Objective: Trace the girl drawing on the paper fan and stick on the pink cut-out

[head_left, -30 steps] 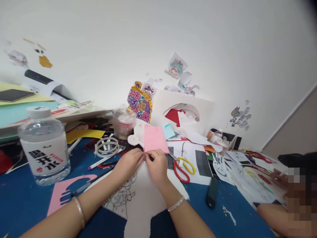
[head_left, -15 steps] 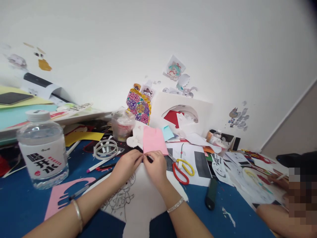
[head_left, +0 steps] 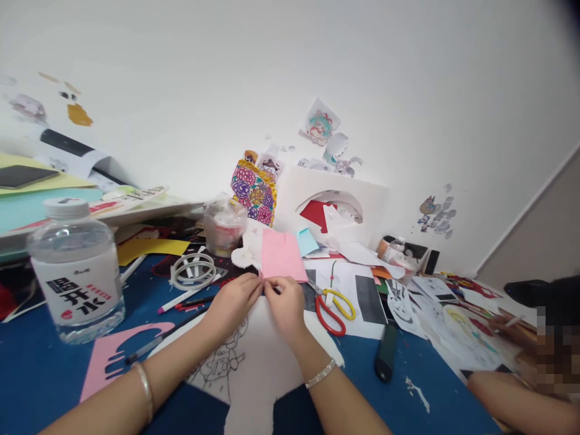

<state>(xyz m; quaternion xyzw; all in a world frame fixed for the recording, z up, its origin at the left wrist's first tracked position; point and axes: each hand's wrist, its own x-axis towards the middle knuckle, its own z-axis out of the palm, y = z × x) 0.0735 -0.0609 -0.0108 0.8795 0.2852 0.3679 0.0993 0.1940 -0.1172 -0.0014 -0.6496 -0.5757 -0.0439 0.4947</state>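
My left hand (head_left: 238, 300) is closed in a pinch, its fingertips meeting those of my right hand (head_left: 285, 302) at the lower left corner of a folded pink paper (head_left: 283, 257). My right thumb and index finger are also pressed together on that corner. The fingers cover the exact spot they grip. Beneath my forearms lies a white cut-out sheet with a line drawing (head_left: 222, 362). Scissors with red and yellow handles (head_left: 333, 314) lie just right of my right hand. Pens (head_left: 190, 302) rest left of my left hand.
A large water bottle (head_left: 75, 272) stands at the left, near a pink paper offcut (head_left: 97, 359). White tape rings (head_left: 193, 272) and a plastic cup (head_left: 224, 226) are behind. A dark green cutter knife (head_left: 386, 353) lies at right. Another person's arm (head_left: 521, 399) rests at far right.
My fingertips have shifted slightly at the paper's corner, and a dark spot by my right fingers no longer shows. The other person's hand has moved a little.
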